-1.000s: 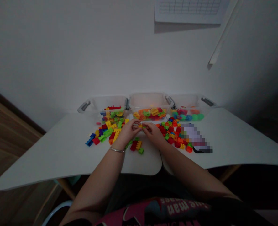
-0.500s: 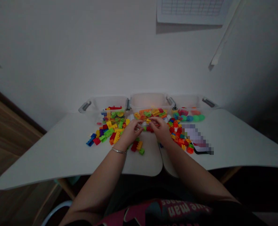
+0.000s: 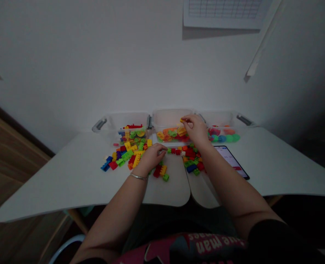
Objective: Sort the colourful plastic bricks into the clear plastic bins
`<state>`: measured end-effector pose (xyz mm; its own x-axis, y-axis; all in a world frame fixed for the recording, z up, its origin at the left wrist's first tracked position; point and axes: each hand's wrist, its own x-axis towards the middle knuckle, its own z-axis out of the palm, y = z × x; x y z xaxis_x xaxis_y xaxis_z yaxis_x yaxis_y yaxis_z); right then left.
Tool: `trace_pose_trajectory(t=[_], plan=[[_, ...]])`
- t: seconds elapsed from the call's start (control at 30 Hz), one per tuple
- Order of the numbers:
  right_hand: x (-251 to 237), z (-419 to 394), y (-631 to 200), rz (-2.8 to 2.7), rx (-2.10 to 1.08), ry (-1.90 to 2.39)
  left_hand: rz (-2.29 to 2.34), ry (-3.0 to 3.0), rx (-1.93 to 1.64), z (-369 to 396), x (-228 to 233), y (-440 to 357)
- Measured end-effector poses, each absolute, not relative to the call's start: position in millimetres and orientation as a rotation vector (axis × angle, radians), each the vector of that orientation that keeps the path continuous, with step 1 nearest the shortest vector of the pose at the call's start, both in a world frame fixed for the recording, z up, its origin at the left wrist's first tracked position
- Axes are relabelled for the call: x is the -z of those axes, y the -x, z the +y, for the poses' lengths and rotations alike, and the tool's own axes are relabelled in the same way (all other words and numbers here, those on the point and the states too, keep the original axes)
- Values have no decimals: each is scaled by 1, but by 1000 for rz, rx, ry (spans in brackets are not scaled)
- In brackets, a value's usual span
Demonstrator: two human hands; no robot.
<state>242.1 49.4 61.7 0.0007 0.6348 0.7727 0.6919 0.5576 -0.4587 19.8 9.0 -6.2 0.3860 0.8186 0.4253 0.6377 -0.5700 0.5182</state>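
My right hand (image 3: 195, 128) pinches a small yellow toy brick (image 3: 182, 120) over the middle clear plastic box (image 3: 173, 118). Inside that box lie orange, yellow, green and red pieces (image 3: 172, 135). My left hand (image 3: 152, 157) is low over the table, its fingers curved and the thumb apart, with nothing visible in it. Just beyond its fingertips runs a short row of small green, red and white bricks (image 3: 176, 151). Loose bricks (image 3: 128, 154) spread to its left, and a red and yellow pair (image 3: 160, 171) lies below it.
A left clear box (image 3: 113, 121) and a right clear box (image 3: 220, 118) flank the middle one against the wall. Another brick pile (image 3: 192, 159) lies beside my right forearm. A phone (image 3: 235, 163) rests to the right. Two white tabletops (image 3: 173, 190) meet at a seam.
My right hand has moved up and away from my left hand, carrying the yellow brick over the middle box. My left hand has stayed nearly in place.
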Motion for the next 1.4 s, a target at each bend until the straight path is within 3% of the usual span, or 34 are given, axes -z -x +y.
trace_pose_trajectory(t=[0.33, 0.8, 1.1, 1.4], plan=[[-64, 40, -223, -2011, 286, 1412, 1376, -2362, -855, 8, 6, -20], [-51, 12, -226, -1777, 107, 1045, 1390, -2346, -864, 10, 9, -20], [-3, -10, -211, -2231, 106, 1349, 1406, -2317, -944, 13, 11, -20], [6, -11, -212, -2325, 176, 1508, 1432, -2356, -881, 12, 11, -20]])
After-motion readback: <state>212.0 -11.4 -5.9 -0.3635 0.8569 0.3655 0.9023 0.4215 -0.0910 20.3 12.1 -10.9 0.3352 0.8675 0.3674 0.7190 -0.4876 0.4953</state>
